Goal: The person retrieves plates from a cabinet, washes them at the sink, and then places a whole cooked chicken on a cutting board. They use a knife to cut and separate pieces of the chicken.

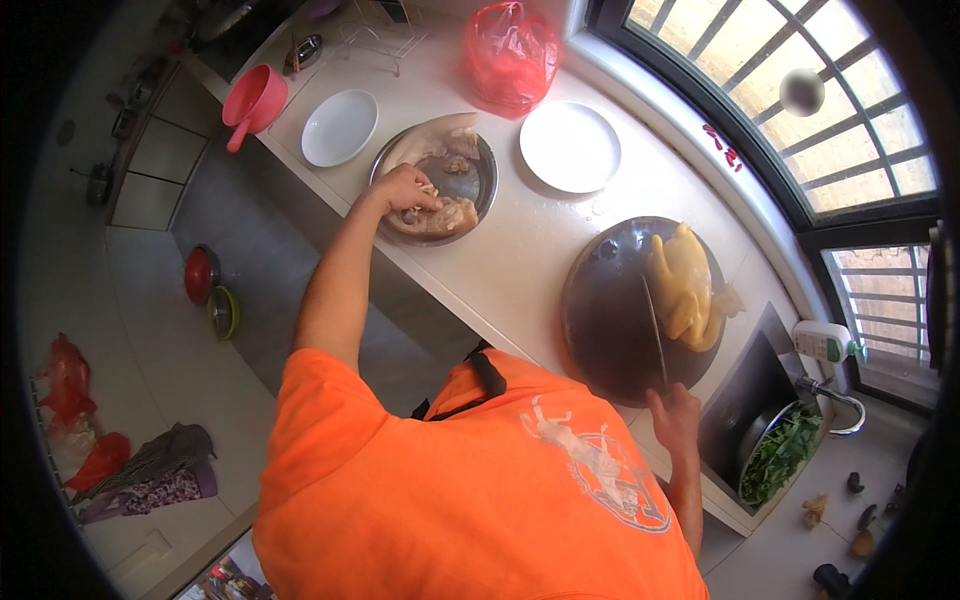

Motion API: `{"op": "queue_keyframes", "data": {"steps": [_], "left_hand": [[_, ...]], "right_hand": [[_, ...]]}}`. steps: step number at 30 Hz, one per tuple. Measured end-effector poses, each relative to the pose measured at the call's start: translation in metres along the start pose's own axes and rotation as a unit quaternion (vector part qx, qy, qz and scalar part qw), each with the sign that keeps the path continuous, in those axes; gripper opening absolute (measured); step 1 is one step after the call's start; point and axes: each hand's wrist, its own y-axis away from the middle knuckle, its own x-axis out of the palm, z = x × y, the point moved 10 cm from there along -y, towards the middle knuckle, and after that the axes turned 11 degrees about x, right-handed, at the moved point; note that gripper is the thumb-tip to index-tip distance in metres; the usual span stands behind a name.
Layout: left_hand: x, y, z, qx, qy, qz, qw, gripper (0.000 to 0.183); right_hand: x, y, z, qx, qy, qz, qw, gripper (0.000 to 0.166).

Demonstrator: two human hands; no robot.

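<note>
My left hand (406,189) reaches into a round metal plate (491,180), fingers curled down by small pale pieces of food; whether it grips any is not plain. Pale slabs of meat lie along the plate's rim, one slab (457,216) just by my fingers. My right hand (673,412) holds the handle of a knife (654,322), its blade seen edge-on above a round dark chopping board (600,322). To the right of the blade, a whole plucked yellow chicken (686,277) rests on the board.
On the counter are a white oval dish (340,127), a white round plate (570,146), a red plastic bag (512,60) and a pink dipper (259,97). Leafy greens (784,454) fill a bowl in the sink at right, beside a faucet (847,416). Red chillies (721,146) lie on the windowsill.
</note>
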Motion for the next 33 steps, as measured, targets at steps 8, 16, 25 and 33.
{"op": "queue_keyframes", "data": {"steps": [8,16,25,33], "left_hand": [[-0.005,-0.006,-0.001,0.037,-0.094,0.007,0.995,0.048],[-0.033,-0.005,0.007,0.052,0.232,-0.03,0.971,0.032],[-0.051,0.046,-0.102,0.121,0.455,-0.134,0.872,0.021],[0.157,0.048,-0.209,0.068,0.573,-0.036,0.816,0.015]], "right_hand": [[0.001,0.001,-0.002,0.002,-0.008,0.001,1.0,0.034],[0.006,0.002,-0.002,0.001,0.006,0.006,1.0,0.033],[-0.008,-0.002,0.001,-0.032,0.018,-0.009,0.999,0.03],[-0.02,-0.012,-0.011,-0.055,0.026,-0.026,0.998,0.032]]}}
